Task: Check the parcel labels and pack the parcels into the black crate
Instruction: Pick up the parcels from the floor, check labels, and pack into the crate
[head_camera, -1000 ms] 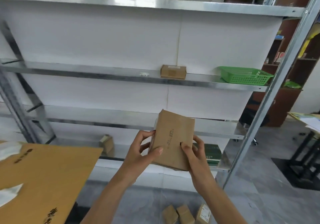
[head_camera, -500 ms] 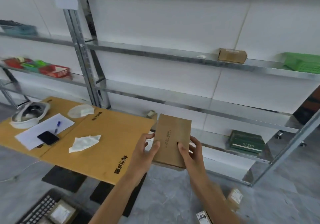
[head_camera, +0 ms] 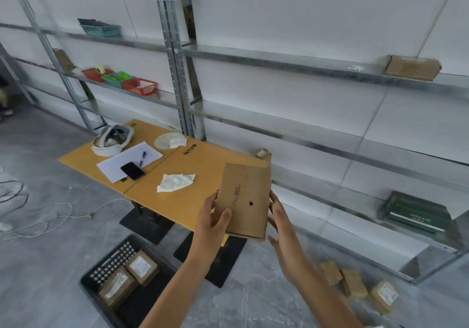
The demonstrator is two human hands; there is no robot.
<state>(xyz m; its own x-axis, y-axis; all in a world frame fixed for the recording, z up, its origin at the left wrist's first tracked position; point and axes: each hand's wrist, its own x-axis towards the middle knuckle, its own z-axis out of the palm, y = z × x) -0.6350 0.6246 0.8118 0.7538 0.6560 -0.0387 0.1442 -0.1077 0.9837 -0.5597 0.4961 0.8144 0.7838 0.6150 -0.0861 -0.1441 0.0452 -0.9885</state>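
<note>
— While the left hand (head_camera: pixel 213 222) clamps the parcel (head_camera: pixel 245 200), thumb across the near face and fingers behind, the right hand (head_camera: pixel 281 222) grips nothing. Its fingers are straight, laid along the parcel's 3 o'clock edge, thumb off the face
— why held up like that?
— Near face is turned to the camera, long axis roughly 12 to 6, so it reads as a label check. That face shows only print and a small dark mark, no white sticker. My guess is the label's on a hidden side and the right hand is steadying for a flip
— arm pose?
— Both forearms come in from 6 o'clock and converge on the parcel. Right fingertips point to 12, left hand wraps the 9 o'clock edge low down
— crate?
— black crate (head_camera: pixel 111 261) is on the floor at 7 o'clock of the parcel. Packed parcels (head_camera: pixel 142 266) sit at its far end, stickers up, with bare bottom showing nearer. Drop looks like down-left once the label's confirmed
— more stock?
— floor parcels (head_camera: pixel 354 282) are at 5 o'clock, one with its sticker showing. Farther out is the table (head_camera: pixel 203 160) at 10 o'clock, with tissue (head_camera: pixel 175 181) and phone (head_camera: pixel 132 171), just beside the route to the crate. Farthest is the shelf parcel (head_camera: pixel 412 67) at 2 o'clock
</note>
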